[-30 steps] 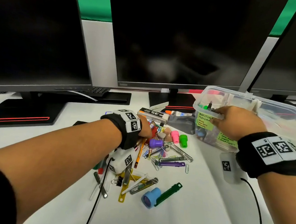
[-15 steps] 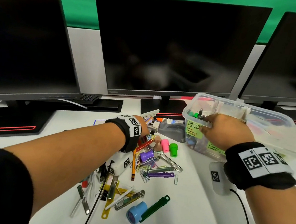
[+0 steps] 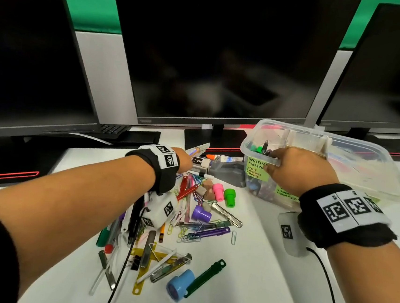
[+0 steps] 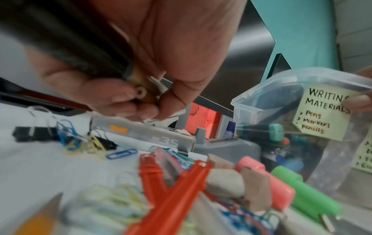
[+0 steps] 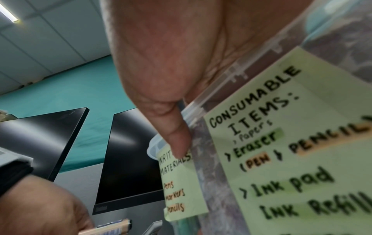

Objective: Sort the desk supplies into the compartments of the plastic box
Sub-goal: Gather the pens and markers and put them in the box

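My left hand (image 3: 184,161) hovers over the far edge of a heap of desk supplies (image 3: 195,214). Its fingers (image 4: 128,101) curl round a bundle of pencils (image 4: 138,91); one tip (image 3: 198,149) pokes out toward the box. My right hand (image 3: 297,170) grips the near left rim of the clear plastic box (image 3: 365,152), thumb (image 5: 177,139) on the outer wall. Green notes read "Writing materials" (image 4: 326,111) and "Consumable items" (image 5: 281,143). Pens and markers (image 3: 260,148) stand in the left compartment.
Three dark monitors (image 3: 227,56) stand close behind on the white desk (image 3: 255,278). A staple box (image 3: 200,162) and a grey stapler (image 3: 228,172) lie between my hands. Near me lie a blue stamp (image 3: 180,285) and a green clip (image 3: 206,277). Wrist cables (image 3: 327,285) trail down.
My left hand has lifted off the pile and moved a little toward the back, holding the pencils. My right hand keeps its grip on the box rim.
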Tool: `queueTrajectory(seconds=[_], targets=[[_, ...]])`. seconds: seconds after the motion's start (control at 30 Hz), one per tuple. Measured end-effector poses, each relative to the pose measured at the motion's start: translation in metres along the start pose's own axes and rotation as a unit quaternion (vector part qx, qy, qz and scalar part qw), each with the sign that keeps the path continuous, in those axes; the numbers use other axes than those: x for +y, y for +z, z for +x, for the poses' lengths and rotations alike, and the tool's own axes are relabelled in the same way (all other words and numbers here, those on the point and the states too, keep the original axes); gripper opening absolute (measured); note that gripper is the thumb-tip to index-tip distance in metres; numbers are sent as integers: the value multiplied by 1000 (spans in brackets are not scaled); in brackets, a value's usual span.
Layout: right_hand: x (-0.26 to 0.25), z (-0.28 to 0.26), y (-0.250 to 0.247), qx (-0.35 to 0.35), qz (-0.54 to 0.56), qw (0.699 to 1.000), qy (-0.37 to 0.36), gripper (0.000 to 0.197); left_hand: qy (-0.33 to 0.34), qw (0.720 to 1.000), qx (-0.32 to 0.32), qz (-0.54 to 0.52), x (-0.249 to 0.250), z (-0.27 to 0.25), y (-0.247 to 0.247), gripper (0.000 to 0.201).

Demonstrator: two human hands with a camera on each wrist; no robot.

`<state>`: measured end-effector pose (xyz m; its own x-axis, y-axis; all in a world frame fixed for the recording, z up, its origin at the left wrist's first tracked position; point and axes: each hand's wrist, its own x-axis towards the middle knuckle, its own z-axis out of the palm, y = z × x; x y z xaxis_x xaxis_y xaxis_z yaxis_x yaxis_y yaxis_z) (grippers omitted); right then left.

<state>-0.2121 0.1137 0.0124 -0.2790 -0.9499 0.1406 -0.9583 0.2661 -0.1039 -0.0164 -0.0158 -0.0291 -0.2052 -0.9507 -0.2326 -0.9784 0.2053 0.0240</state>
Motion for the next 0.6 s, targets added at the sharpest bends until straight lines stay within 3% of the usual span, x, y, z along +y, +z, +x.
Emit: queueTrajectory(seconds=[0.23,0.43,0.53,0.6], targets=[[-3,-4,-2,2,-1,1000,3,36,-13,1000,-6,18,-9,-8,11,44],[-4,-4,-3,-2,0,1000,1,37,10,999,-21,43,11,-11,17,26],[-3,-4,-2,-2,0,1000,-5,37,32,998,-36,47,15,-13,14,35],[-2,-3,-1,2,0,1000,-7,37,30,997,-63,16,14,-11,12,25]])
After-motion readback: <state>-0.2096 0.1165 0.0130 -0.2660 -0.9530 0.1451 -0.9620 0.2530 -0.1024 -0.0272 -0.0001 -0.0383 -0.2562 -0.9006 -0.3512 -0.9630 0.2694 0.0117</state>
